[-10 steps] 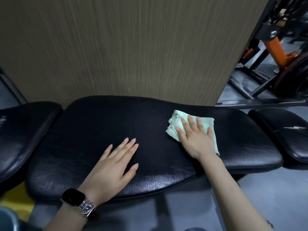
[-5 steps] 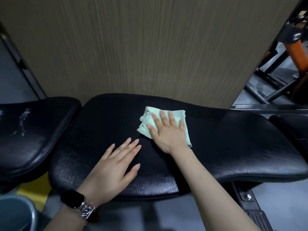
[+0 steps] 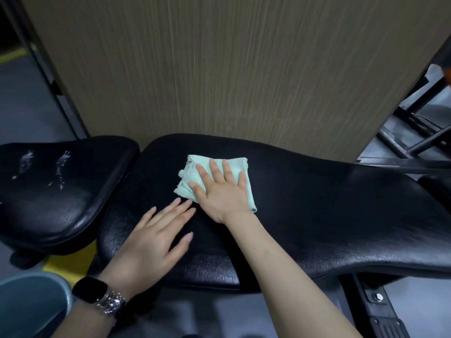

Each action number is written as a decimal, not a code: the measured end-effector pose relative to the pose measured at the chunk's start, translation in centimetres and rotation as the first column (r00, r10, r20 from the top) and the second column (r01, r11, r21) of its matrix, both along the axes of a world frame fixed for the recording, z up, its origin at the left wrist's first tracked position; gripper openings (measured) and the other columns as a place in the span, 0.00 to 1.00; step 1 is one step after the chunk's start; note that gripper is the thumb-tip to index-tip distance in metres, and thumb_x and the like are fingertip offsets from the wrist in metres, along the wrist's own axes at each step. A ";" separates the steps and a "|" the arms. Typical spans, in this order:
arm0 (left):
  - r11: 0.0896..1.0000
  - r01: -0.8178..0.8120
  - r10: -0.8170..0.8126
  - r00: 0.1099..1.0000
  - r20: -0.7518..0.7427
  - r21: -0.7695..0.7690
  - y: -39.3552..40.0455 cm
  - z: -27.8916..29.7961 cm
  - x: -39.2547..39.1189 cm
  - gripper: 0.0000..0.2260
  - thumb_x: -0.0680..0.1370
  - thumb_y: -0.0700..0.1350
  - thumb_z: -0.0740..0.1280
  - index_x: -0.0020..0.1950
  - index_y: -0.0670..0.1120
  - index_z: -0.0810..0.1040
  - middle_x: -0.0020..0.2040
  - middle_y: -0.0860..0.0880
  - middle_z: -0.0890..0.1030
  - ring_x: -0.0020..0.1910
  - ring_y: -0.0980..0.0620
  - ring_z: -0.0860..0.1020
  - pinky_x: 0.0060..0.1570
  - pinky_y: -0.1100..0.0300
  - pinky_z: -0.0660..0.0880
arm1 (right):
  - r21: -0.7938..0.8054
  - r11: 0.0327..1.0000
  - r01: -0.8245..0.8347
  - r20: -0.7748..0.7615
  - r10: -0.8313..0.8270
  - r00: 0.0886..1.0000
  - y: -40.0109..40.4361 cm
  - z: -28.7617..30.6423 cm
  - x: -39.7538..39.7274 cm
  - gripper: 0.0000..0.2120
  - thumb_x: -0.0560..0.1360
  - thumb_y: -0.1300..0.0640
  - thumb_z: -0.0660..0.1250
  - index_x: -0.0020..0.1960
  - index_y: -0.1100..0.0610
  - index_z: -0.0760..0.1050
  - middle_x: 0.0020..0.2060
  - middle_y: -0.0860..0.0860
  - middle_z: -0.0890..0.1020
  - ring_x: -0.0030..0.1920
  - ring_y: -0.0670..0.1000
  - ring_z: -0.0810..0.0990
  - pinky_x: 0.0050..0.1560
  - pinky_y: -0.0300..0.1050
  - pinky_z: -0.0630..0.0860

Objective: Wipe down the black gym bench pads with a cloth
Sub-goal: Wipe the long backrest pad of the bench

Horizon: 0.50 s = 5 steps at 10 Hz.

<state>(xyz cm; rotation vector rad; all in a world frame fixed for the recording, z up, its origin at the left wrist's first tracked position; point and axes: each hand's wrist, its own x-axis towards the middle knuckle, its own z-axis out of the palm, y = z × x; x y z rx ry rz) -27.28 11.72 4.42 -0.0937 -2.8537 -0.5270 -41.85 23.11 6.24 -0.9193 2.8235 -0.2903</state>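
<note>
right hand [image 3: 223,193] is spread flat, pinning the folded mint cloth [image 3: 195,175] to the main black pad [image 3: 329,215] around 12 o'clock for wiping pressure, while the empty left hand [image 3: 156,237] lies open at 7 o'clock, probably bracing.

The light is dim. Soft shine sits on the black bench pad [image 3: 317,215]. The edges look bent and a bit blurry.

The cloth [image 3: 235,167] lies on the long pad [image 3: 329,215] (seat pad [image 3: 61,191] to its left).
</note>
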 end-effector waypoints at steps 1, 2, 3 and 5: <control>0.999 -0.046 0.046 0.999 -0.004 0.009 -1.4 -0.3 0.6 0.31 0.77 0.65 0.41 0.72 0.52 0.65 0.72 0.60 0.61 0.72 0.67 0.49 0.70 0.66 0.43 | -0.002 1.000 -0.018 0.001 0.018 1.000 -1.1 0.0 0.4 0.27 0.80 0.37 0.40 0.77 0.42 0.42 0.77 0.47 0.42 0.76 0.52 0.36 0.71 0.60 0.34; 0.999 -0.048 0.048 0.999 -0.010 0.005 -1.9 -0.3 1.1 0.30 0.78 0.64 0.43 0.72 0.51 0.66 0.72 0.59 0.62 0.72 0.67 0.50 0.70 0.67 0.43 | -0.009 0.999 -0.040 0.006 0.040 0.999 -2.5 0.0 1.0 0.27 0.80 0.37 0.41 0.77 0.42 0.43 0.78 0.47 0.43 0.76 0.52 0.36 0.71 0.60 0.33; 0.998 -0.058 0.058 0.998 -0.013 0.006 -2.1 -0.2 1.9 0.27 0.78 0.61 0.47 0.71 0.50 0.67 0.72 0.57 0.64 0.72 0.64 0.52 0.70 0.66 0.43 | -0.013 0.998 -0.067 0.009 0.068 0.998 -4.0 0.0 1.7 0.27 0.80 0.37 0.41 0.77 0.42 0.43 0.78 0.47 0.43 0.76 0.52 0.36 0.71 0.60 0.33; 0.993 -0.121 0.121 0.993 -0.007 -0.010 -3.5 -0.3 3.7 0.25 0.77 0.59 0.51 0.70 0.50 0.69 0.71 0.56 0.65 0.72 0.65 0.52 0.70 0.66 0.43 | -0.012 0.993 -0.113 0.018 0.114 0.993 -7.2 0.0 3.3 0.28 0.79 0.37 0.41 0.77 0.42 0.43 0.78 0.47 0.42 0.76 0.53 0.35 0.70 0.61 0.32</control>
